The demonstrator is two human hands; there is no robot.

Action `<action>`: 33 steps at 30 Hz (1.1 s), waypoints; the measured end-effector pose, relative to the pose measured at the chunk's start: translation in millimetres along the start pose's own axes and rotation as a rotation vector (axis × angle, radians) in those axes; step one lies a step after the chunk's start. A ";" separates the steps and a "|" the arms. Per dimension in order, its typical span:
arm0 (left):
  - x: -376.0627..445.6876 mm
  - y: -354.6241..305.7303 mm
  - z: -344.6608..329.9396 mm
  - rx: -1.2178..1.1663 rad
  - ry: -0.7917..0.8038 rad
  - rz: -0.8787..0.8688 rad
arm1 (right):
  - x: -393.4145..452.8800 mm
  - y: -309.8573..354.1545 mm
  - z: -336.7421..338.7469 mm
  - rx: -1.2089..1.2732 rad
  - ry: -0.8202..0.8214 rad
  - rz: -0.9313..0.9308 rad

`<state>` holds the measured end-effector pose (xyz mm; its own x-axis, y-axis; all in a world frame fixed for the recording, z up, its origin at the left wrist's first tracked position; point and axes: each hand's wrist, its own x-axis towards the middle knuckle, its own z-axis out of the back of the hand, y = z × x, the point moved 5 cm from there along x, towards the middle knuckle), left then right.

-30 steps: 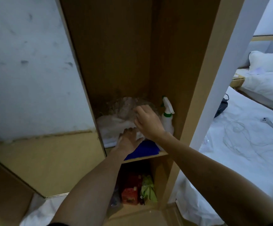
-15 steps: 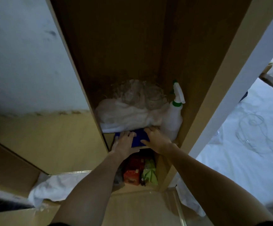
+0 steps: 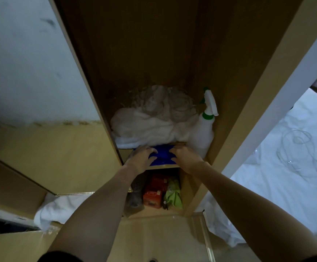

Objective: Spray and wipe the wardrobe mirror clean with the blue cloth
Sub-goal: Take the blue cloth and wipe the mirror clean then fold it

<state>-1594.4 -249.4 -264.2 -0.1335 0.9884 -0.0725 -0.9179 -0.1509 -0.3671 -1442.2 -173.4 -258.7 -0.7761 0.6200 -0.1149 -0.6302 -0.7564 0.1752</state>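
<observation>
A blue cloth (image 3: pixel 162 155) lies at the front of the wardrobe shelf (image 3: pixel 165 166), bunched into wrinkles between my hands. My left hand (image 3: pixel 142 156) rests on its left part with the fingers spread over the fabric. My right hand (image 3: pixel 186 156) holds its right part, fingers curled into the cloth. A white spray bottle (image 3: pixel 203 133) with a green collar stands upright at the shelf's right end, just beyond my right hand. The mirror (image 3: pixel 31 91) covers the open door on the left and shows smudges.
A white bundle of fabric and clear plastic (image 3: pixel 154 121) fills the shelf behind the cloth. Below the shelf stand a red box (image 3: pixel 153 191) and a green bag (image 3: pixel 173 193). A bed with white sheets (image 3: pixel 286 167) and a cable lies to the right.
My right hand came down from the white bundle onto the blue cloth beside my left hand. The camera moved closer and tilted further down.
</observation>
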 end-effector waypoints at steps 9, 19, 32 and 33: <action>3.6 3.7 3.4 -0.290 -0.018 0.219 | 3.3 4.0 11.3 0.138 -0.073 -0.171; -0.7 -12.3 15.7 -0.275 -0.246 0.265 | -8.3 16.3 31.4 0.170 -0.414 -0.111; -1.5 -8.2 2.2 0.062 0.263 -0.048 | -4.8 23.6 18.4 -0.045 -0.076 0.202; -1.3 -6.3 -0.5 0.085 0.285 -0.045 | -4.0 21.4 13.6 -0.062 -0.041 0.199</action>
<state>-1588.3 -249.8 -262.2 0.0078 0.9474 -0.3199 -0.9500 -0.0929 -0.2983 -1452.3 -189.3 -241.1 -0.8848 0.4639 -0.0439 -0.4654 -0.8755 0.1301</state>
